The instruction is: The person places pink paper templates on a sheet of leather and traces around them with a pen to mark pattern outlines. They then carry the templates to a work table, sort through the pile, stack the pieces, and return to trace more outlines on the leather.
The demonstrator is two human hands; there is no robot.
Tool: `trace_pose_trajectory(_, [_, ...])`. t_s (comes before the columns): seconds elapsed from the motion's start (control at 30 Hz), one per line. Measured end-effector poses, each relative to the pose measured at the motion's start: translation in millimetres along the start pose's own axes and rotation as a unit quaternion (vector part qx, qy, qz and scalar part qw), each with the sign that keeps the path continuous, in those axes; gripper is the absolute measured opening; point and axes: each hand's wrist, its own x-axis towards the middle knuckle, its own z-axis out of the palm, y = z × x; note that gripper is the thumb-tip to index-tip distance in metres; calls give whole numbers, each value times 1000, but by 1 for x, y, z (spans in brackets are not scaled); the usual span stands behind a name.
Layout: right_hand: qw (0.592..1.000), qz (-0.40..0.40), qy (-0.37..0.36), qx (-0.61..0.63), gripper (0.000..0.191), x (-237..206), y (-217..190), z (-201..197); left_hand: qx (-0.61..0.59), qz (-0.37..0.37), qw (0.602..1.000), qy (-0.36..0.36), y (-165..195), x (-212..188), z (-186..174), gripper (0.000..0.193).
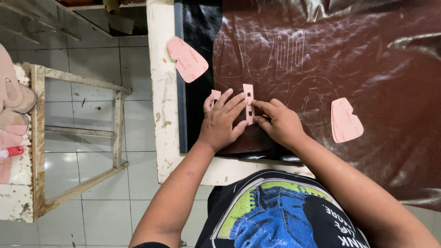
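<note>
Single head view, looking steeply down, close over worktable [161, 105]

Leather workshop, brown hide [358, 69], pink templates [187, 59], worn workbench [161, 92]

The leather [349, 59] was glossy dark brown, with pale traced outlines. At its nine o'clock lay a black sheet [197, 27] on a chipped cream table [161, 92]. The templates were salmon pink: a strip [249, 103] at centre, one template [187, 59] at ten o'clock, another [345, 120] at three. The floor tiles [87, 69] were pale grey. The shirt [275, 211] was black with a blue-and-green print.
</note>
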Motion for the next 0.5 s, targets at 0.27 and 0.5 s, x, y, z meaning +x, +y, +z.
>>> trace_pose_trajectory(0.27, [1000,-10,4,3,42,0,0,-1,29,4,1000,8,-4,-3,8,52])
trace_pose_trajectory(0.5, [1000,-4,-7,17,40,1,1,-3,1,7,1000,9,-5,-3,5,55])
